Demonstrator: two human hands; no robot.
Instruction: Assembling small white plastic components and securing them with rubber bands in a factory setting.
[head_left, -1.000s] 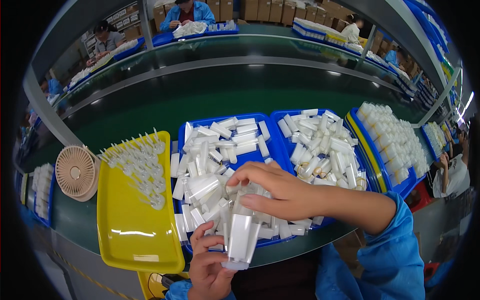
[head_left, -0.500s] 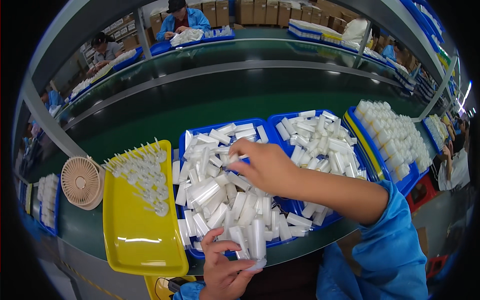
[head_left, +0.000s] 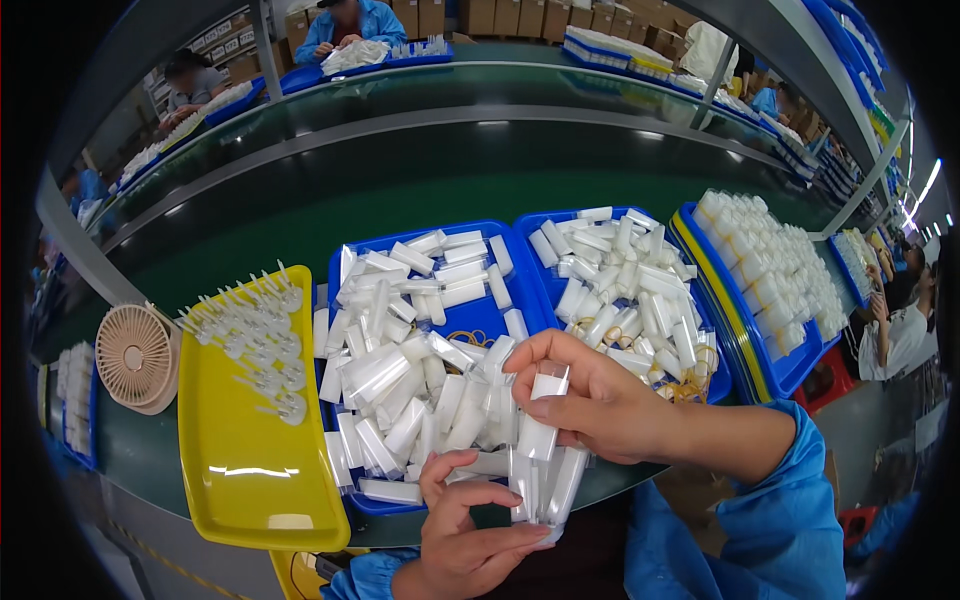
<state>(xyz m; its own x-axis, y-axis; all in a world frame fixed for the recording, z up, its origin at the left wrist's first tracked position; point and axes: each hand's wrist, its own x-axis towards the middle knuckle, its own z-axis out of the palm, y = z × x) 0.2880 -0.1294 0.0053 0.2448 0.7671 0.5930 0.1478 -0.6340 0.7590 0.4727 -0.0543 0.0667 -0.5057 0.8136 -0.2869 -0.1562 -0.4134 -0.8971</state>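
Note:
My left hand (head_left: 468, 535) is closed around a small upright cluster of white clear-wrapped tubes (head_left: 563, 485) at the near edge of the tray. Just above that cluster, my right hand (head_left: 605, 405) pinches a single white piece in a clear sleeve (head_left: 541, 420). Its lower end meets or overlaps the tops of the cluster; which of the two I cannot tell. Beneath both hands lies a blue tray (head_left: 462, 318) heaped with similar white wrapped pieces (head_left: 380, 375). Yellowish rubber bands (head_left: 470, 337) show among them.
A yellow tray (head_left: 265, 490) at left carries clear stemmed parts (head_left: 285, 375) near a beige fan (head_left: 135, 358). A second blue tray (head_left: 525, 225) of white pieces and stacked trays of bundled tubes (head_left: 765, 270) stand at right. Beyond the green conveyor (head_left: 430, 160), a person in blue (head_left: 375, 20) works.
My right hand has come from over the tray toward me, a wrapped piece now visible in its fingers beside my left hand. The whole view has shifted slightly.

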